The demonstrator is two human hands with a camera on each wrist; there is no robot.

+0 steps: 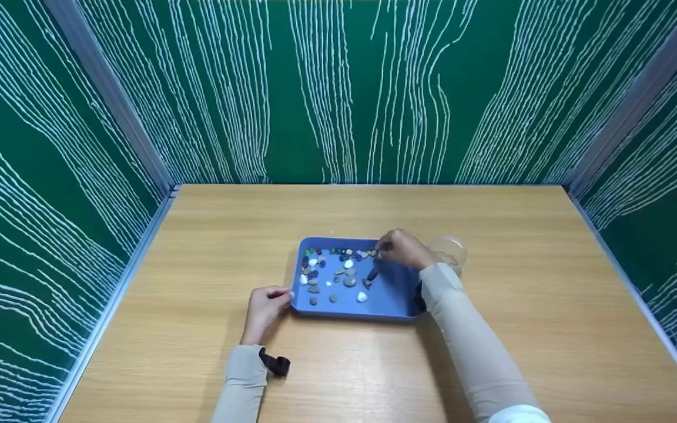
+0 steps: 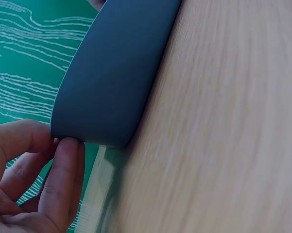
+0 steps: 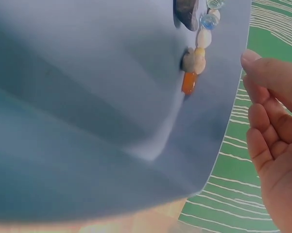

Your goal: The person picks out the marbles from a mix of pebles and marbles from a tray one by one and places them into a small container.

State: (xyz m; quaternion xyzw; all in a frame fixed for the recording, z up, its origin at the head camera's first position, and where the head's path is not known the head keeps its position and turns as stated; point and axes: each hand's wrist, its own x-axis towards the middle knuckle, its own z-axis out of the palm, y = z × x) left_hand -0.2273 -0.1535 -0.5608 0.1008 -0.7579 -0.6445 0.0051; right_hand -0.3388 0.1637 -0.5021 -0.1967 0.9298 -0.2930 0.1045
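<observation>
My left hand point(image 1: 268, 305) pinches the near left corner of a blue plastic tray point(image 1: 394, 294). In the left wrist view, thumb and fingers point(image 2: 63, 179) meet at the corner of its wall. Small stones and glass beads lie inside, some in a row along the far wall and others down the left side. My right hand point(image 1: 403, 248) is over the far wall, by the right end of that row. In the right wrist view its fingers point(image 3: 260, 145) curl loosely beside the rim, nothing visible between them. An orange bead point(image 3: 189, 83) ends the row there.
A clear round container point(image 1: 455, 249) stands right of the tray, partly behind the right hand. Dark elongated stones point(image 1: 370, 277) and a white stone point(image 1: 362, 297) lie mid-tray. Green, white-lined panels point(image 1: 291, 88) enclose the wooden table point(image 1: 197, 258) at the back and sides.
</observation>
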